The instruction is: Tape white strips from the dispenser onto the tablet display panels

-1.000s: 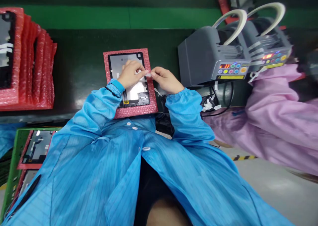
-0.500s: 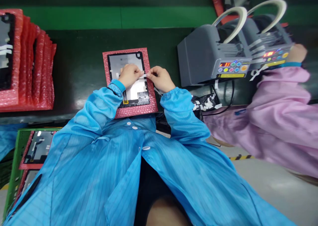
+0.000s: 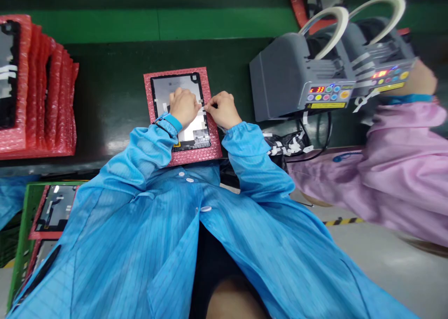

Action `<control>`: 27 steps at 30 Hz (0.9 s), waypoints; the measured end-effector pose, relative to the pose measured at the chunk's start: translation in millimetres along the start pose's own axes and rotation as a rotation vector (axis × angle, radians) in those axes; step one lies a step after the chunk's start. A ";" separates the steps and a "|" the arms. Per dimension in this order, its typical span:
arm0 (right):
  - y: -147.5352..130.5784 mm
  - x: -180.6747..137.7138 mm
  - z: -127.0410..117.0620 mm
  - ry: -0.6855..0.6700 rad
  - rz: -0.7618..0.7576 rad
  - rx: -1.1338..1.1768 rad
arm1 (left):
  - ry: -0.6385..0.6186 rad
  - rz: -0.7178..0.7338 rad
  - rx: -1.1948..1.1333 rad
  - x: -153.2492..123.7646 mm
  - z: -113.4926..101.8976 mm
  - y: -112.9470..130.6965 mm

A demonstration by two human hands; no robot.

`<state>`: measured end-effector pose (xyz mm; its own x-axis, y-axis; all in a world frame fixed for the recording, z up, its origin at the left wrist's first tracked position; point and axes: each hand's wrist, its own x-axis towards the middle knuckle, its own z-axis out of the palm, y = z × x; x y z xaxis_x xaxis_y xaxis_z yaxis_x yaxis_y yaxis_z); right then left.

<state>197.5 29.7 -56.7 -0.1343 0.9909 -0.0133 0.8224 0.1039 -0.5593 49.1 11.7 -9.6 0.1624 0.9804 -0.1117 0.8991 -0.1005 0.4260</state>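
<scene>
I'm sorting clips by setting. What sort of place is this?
Probably an electronics assembly workshop: a device panel lies on red bubble wrap, a stack in similar wrap stands at the left, and two machines, seemingly tape dispensers, show lit displays at the right.

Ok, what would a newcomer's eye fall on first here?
The red bubble-wrap stack on the left would likely catch it first. Then the two grey machines at the right, red digits glowing, and mid-bench the left hand and right hand at a silvery panel.
</scene>
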 end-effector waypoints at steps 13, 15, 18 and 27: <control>-30.6 -53.0 -9.7 0.011 -0.061 -0.171 | 0.070 -0.010 0.009 -2.0 1.7 -3.3; -40.2 -60.8 -8.7 -0.026 -0.054 -0.251 | 0.087 0.004 0.002 -1.2 -0.2 -3.4; -37.6 -54.5 -15.8 -0.087 -0.091 -0.310 | 0.120 0.002 -0.027 -12.3 -13.0 -11.0; -25.0 63.5 -7.9 0.198 -0.122 -0.075 | -0.636 -0.403 -0.920 -178.6 4.1 -28.1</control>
<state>172.8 90.7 -37.0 -0.1306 0.9673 0.2177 0.8465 0.2231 -0.4834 -3.5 -161.3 -5.3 0.3406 0.6269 -0.7007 0.3445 0.6102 0.7134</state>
